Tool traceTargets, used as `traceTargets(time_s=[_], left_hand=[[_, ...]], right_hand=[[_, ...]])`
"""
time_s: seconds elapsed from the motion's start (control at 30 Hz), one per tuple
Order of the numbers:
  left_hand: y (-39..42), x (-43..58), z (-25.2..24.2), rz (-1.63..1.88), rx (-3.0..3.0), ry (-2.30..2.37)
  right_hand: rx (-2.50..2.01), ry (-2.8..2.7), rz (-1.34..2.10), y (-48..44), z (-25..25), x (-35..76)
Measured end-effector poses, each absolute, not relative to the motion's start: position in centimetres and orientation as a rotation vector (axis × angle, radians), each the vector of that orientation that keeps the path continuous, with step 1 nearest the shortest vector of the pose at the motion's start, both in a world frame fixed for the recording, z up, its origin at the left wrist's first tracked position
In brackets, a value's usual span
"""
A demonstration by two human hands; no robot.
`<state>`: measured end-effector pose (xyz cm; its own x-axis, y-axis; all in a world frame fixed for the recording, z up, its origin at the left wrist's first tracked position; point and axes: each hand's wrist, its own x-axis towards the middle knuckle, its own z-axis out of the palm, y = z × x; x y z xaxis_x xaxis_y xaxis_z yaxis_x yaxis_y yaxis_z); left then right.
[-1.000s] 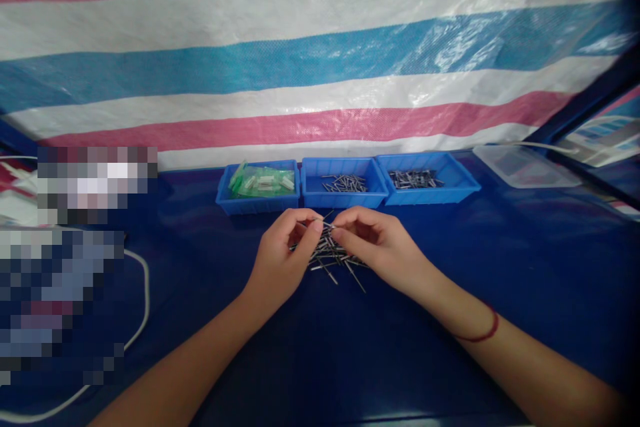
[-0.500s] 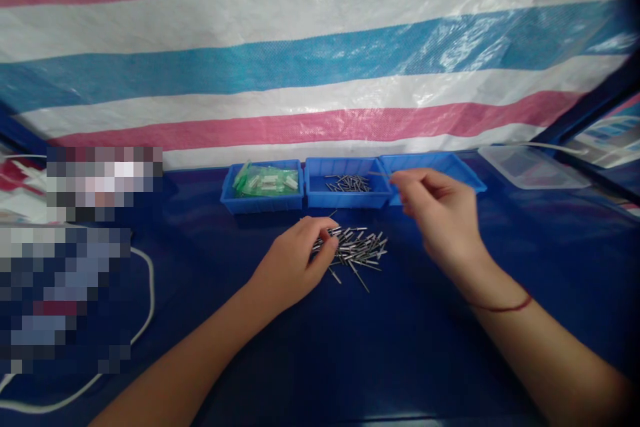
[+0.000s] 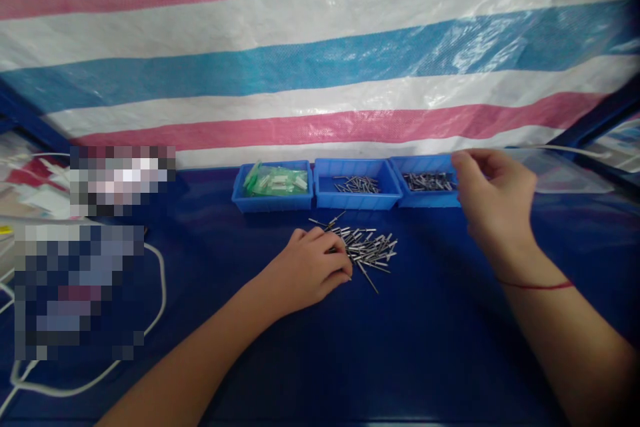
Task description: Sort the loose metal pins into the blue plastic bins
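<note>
A loose pile of thin metal pins with thicker sleeves, which look like blind rivets [image 3: 373,247], lies on the dark blue tabletop. My left hand [image 3: 317,267] rests at the pile's left side, fingers curled down and closed among the rivets; what they grip is hidden. My right hand [image 3: 497,203] is raised by the right end of the right blue bin [image 3: 425,199], thumb and fingertips pinched together. Nothing can be made out between them. Many short dark metal pieces [image 3: 429,181] lie in that bin. Thin metal pins [image 3: 357,185] lie in the middle blue bin [image 3: 357,201].
The left blue bin [image 3: 273,205] holds green-and-clear plastic packets [image 3: 277,181]. A translucent plastic lid or tray [image 3: 565,173] lies behind my right hand. A white cable [image 3: 163,287] loops at the left beside blurred-out items. A striped plastic sheet [image 3: 320,67] hangs behind the bins.
My right hand has moved right, away from the middle bin, uncovering the right bin's contents; the thin pin seen in its fingers no longer shows. My left hand has turned down into the pile.
</note>
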<state>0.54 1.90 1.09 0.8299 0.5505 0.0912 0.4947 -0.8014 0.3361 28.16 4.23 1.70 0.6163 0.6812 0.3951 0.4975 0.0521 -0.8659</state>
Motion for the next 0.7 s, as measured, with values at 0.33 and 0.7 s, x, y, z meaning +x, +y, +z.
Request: traceTargets(time_s=[0.33,0.7], left_hand=[[1.8,1.5,1.5,0.802,2.384,0.956],[1.8,2.0,0.9,1.011,1.750,1.072]], right_hand=[[-1.226,-1.623,0.746,0.4,2.1,20.8],[-1.163,-1.506,1.180,0.1,1.6,19.2]])
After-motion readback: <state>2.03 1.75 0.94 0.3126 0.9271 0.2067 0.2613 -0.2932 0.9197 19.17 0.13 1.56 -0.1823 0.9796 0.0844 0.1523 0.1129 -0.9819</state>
